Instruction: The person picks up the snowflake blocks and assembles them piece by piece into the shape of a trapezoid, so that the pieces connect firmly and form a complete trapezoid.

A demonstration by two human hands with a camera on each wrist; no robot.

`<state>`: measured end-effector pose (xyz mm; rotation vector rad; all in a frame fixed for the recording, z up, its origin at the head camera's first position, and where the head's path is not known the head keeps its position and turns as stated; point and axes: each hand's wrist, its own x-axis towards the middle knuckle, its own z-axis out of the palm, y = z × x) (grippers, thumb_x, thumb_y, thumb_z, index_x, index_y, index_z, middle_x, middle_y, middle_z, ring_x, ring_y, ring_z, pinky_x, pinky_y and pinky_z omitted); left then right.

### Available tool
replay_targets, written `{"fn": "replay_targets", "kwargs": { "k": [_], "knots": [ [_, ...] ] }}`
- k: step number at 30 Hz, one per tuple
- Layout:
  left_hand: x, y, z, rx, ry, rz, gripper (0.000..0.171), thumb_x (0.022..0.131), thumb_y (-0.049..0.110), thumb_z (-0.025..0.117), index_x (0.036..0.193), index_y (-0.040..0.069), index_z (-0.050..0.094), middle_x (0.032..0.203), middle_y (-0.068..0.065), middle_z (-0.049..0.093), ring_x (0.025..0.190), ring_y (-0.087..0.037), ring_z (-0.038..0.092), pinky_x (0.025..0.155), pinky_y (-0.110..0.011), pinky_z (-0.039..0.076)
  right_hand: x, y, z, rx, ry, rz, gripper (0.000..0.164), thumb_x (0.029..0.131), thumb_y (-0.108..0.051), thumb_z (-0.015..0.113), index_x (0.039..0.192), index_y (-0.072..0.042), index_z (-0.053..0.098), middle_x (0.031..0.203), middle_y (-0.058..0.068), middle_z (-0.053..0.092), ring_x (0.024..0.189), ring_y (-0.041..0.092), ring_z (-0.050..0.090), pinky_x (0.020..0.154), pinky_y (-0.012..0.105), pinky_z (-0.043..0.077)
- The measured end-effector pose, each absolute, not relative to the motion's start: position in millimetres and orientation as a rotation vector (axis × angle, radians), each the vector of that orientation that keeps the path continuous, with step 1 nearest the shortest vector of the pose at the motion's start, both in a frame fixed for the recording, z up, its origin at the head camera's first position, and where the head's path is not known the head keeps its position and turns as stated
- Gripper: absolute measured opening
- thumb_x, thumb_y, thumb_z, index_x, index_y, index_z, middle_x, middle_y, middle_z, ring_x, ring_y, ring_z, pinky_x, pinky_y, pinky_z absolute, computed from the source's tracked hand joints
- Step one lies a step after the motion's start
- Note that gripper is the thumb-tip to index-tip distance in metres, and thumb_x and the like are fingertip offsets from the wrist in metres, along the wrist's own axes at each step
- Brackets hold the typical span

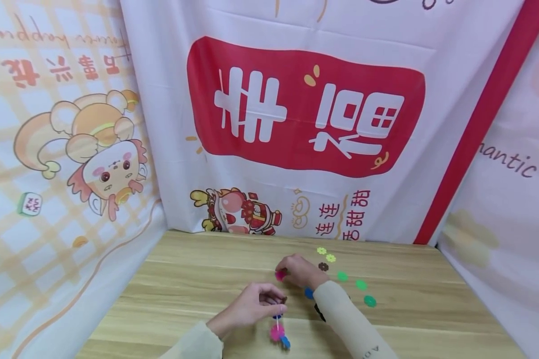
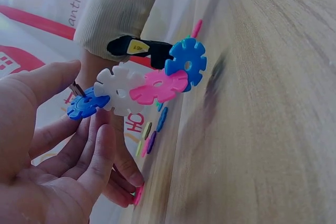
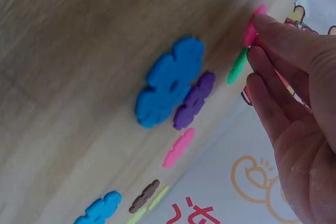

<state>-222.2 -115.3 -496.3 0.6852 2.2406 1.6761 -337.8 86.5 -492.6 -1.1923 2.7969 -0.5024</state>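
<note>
"Grips?"

"Left hand [image 1: 253, 306] is pinching the disc chain [image 2: 158, 87] by one end, over the surface [image 1: 170, 294]. Right hand [image 1: 301, 271] is pinching a pink disc [image 1: 280, 275], toward the far edge."

"Risks?"

"Only one end's being held, so a bump could be popping a joint, I'd guess. Right sleeve [image 1: 355, 319] is lying just beside a blue disc [image 1: 309, 292]; dragging could be scattering it."

"Room?"

"Green discs [image 1: 361, 284] are sitting toward the right edge; more room's lying toward the left edge. Near edge isn't showing."

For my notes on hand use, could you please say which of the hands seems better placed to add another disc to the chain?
Likely the right hand: it pinches a pink disc, while the left hand is occupied holding the chain by one end.
</note>
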Motion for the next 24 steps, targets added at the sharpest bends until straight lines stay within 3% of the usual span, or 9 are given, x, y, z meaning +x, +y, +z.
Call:
{"fn": "replay_targets", "kwargs": {
  "k": [7, 11, 19, 24],
  "knots": [
    [-222, -111, -496, 0.683, 2.229, 1.679, 0.029, 0.097, 0.021, 0.078, 0.12, 0.003, 0.073, 0.107, -0.003, 0.076, 0.096, -0.013, 0.07, 0.085, -0.018, 0.058, -337, 91, -492, -1.144, 2.783, -0.556, 0.008, 0.09, -0.007, 0.083, 0.097, -0.01, 0.08, 0.094, 0.002, 0.079, 0.086, 0.014, 0.072, 0.077, 0.018, 0.057],
    [-223, -110, -497, 0.68, 2.225, 1.678, 0.032, 0.097, 0.02, 0.078, 0.121, -0.001, 0.072, 0.109, -0.006, 0.076, 0.097, -0.013, 0.069, 0.085, -0.017, 0.058, -334, 98, -486, -1.064, 2.75, -0.633, 0.006, 0.09, -0.005, 0.083, 0.089, -0.01, 0.078, 0.088, 0.001, 0.077, 0.081, 0.012, 0.068, 0.074, 0.02, 0.055],
    [-226, -112, -499, 0.66, 2.234, 1.664, 0.034, 0.097, 0.024, 0.079, 0.122, 0.001, 0.072, 0.11, -0.005, 0.077, 0.097, -0.013, 0.069, 0.086, -0.017, 0.058, -324, 121, -472, -1.007, 2.715, -0.771, 0.009, 0.095, -0.012, 0.079, 0.087, -0.012, 0.075, 0.082, -0.002, 0.075, 0.068, 0.002, 0.06, 0.063, 0.02, 0.054],
    [-226, -113, -498, 0.636, 2.22, 1.685, 0.039, 0.096, 0.026, 0.08, 0.123, 0.0, 0.071, 0.108, -0.002, 0.077, 0.096, -0.013, 0.07, 0.085, -0.019, 0.059, -309, 134, -460, -0.99, 2.673, -0.883, 0.01, 0.099, -0.013, 0.075, 0.09, -0.011, 0.074, 0.085, 0.002, 0.075, 0.071, 0.007, 0.063, 0.064, 0.021, 0.055]
  ]
}}
